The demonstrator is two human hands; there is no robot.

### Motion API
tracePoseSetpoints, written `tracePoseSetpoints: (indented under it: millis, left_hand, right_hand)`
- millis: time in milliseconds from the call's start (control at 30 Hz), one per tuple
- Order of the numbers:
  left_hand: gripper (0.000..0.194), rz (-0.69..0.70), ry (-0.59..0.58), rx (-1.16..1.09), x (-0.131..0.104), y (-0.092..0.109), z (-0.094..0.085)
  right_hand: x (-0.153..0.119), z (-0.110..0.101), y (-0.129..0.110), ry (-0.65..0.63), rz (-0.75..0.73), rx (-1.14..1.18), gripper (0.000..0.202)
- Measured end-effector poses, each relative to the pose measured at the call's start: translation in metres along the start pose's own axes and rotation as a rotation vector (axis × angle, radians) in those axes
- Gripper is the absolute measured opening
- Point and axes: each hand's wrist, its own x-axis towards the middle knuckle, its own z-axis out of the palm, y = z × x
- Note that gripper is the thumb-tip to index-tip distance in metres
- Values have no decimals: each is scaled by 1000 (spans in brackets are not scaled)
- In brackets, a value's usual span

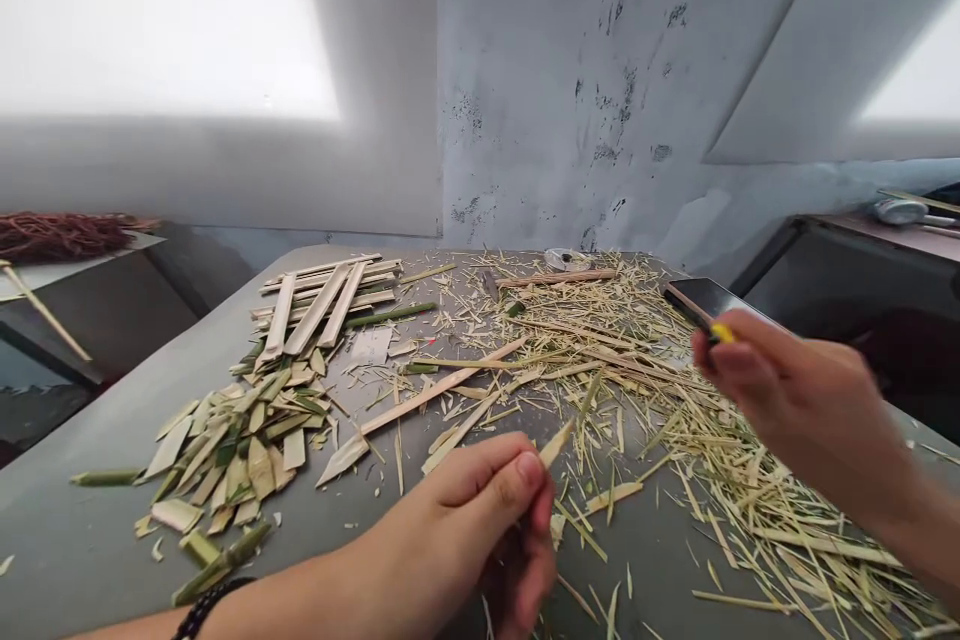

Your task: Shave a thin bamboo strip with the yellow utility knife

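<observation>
Left hand (480, 520) pinches pale, pointed wood sliver (557, 444); hold steady.
At its two o'clock, right hand (806, 395) clamps small yellow thing (722, 332).

Reddish strands (60, 235) on side table (127, 257), left; black-marked wall (540, 80) behind.

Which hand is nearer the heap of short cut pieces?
Left. The left hand is right of the heap, pinching a pale sliver; the right hand is much farther right, past many loose shavings.
</observation>
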Motion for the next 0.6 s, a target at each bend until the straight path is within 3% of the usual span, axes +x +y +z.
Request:
tracePoseSetpoints:
  millis: [100, 267, 333, 467, 600]
  left_hand:
    - [38, -21, -21, 24, -1, 4, -4]
    - [38, -83, -63, 131, -6, 14, -1]
    - [43, -103, -71, 229, -10, 17, 3]
    - [56, -138, -79, 423, -19, 22, 11]
    - [52, -79, -1, 290, -11, 16, 7]
  right_hand:
    - [-3, 19, -23, -134, -216, 105, 45]
    - [-11, 36, -33, -239, -280, 133, 45]
    - [-9, 36, -23, -211, -167, 57, 47]
    - [5, 17, 8, -20, 172, -149, 52]
    - [8, -3, 13, 52, 236, -126, 52]
